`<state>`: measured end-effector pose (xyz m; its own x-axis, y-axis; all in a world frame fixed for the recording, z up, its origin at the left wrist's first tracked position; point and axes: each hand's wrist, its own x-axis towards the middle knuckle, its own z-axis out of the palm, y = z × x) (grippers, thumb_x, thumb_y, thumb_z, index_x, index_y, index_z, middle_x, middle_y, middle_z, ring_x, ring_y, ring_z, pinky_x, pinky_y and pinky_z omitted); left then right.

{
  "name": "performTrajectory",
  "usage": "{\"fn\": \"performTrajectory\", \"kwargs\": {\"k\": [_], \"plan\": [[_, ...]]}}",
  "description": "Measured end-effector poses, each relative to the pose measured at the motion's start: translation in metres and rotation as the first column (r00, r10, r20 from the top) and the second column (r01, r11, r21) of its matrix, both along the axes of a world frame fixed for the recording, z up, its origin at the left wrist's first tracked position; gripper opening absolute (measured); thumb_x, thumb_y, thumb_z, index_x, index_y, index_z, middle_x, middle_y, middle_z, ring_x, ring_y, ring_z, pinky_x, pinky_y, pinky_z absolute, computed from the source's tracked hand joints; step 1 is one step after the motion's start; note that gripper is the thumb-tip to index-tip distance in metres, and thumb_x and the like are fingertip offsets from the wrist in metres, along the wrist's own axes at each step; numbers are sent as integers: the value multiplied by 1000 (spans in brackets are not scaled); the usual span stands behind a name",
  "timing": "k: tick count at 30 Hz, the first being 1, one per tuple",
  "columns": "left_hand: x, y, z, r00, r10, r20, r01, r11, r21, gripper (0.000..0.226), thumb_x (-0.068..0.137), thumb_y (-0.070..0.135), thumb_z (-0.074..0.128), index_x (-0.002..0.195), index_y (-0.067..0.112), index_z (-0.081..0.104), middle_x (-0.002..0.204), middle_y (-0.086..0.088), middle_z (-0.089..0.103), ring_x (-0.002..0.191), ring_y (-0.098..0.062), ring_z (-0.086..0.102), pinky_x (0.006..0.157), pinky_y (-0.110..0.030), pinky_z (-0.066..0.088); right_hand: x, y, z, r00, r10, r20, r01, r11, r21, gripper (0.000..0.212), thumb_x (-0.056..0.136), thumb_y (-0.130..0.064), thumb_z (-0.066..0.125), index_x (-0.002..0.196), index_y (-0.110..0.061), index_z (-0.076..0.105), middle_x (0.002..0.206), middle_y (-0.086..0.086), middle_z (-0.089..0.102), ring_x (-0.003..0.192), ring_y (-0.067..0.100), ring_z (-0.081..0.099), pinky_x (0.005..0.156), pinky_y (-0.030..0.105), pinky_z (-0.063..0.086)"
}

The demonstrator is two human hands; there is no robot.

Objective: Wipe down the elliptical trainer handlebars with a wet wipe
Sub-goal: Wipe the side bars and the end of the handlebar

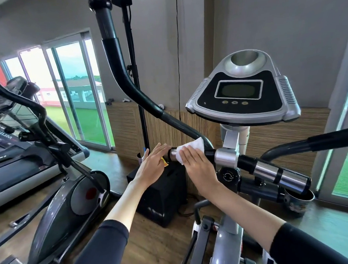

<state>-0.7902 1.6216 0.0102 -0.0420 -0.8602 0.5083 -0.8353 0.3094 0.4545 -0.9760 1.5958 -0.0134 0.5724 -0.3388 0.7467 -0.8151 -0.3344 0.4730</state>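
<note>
Right hand [199, 168] lies flat, fingers straight, pressing the wipe [190, 148] onto the left chrome grip [174, 153] of the short crossbar [245, 162]; left hand [150, 165], fingers also straight, rests against that grip's end. I'd wrap the wipe round the tube and twist while sliding so the underside gets cleaned too. Count: one wipe, two hands, two chrome grips, two long swing handles [126, 77], one console [241, 92].

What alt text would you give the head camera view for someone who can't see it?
A person's right hand presses a white wet wipe onto the chrome end of an elliptical trainer's handlebar, while the left hand rests flat-fingered against the bar's tip. The grey console sits above, with another gym machine at left.
</note>
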Motion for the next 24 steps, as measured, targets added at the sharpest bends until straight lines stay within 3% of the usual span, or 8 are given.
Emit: {"fn": "performTrajectory", "kwargs": {"k": [7,10,12,15,17,21,24], "plan": [[5,-10,4,991,24,-130,-19,999,44,58,89,-7,32,136,19,53,151,2,38,146,-9,14,119,-39,-1,36,-8,0,992,-1,-124,6,999,40,67,67,-35,80,129,-21,59,132,-6,59,124,11,53,108,27,36],[6,-12,4,982,42,-182,-32,998,60,56,88,-7,32,134,16,54,151,0,39,146,-10,16,119,-40,-1,33,-4,2,969,-45,-244,49,999,10,64,80,-35,67,140,-25,45,143,-10,47,133,10,44,112,27,29],[6,-14,2,981,41,-190,-30,998,61,55,88,-7,33,133,15,56,151,1,39,146,-10,16,119,-41,0,24,-3,3,940,-95,-326,92,995,-24,60,87,-24,54,144,-24,37,147,-11,40,137,11,38,114,29,24],[5,-14,-3,986,36,-162,-26,998,59,56,87,-7,33,134,15,54,151,1,40,146,-10,17,120,-41,1,6,-1,5,960,-25,-279,32,999,21,56,84,-12,29,134,-24,52,138,-8,53,131,13,46,112,32,29],[4,-12,-4,989,32,-147,-25,998,52,58,88,-7,32,137,17,51,150,3,40,145,-8,18,120,-40,1,-8,-1,1,968,-21,-252,29,999,27,53,84,-9,30,127,-18,60,134,-2,57,127,16,51,110,33,32],[2,-3,-5,992,-6,-129,16,997,72,61,90,-4,31,143,23,43,151,7,37,145,-6,15,121,-39,-2,-32,4,-3,991,-38,-130,23,993,-112,51,84,-4,36,131,-8,54,137,7,54,129,23,49,115,39,14],[2,-2,-4,989,-13,-150,27,995,92,63,89,-5,31,144,23,42,152,6,36,146,-6,14,121,-39,-3,-34,11,-4,989,-99,-107,84,987,-137,51,84,-4,55,134,-6,49,140,9,51,131,25,47,116,41,10]]}}
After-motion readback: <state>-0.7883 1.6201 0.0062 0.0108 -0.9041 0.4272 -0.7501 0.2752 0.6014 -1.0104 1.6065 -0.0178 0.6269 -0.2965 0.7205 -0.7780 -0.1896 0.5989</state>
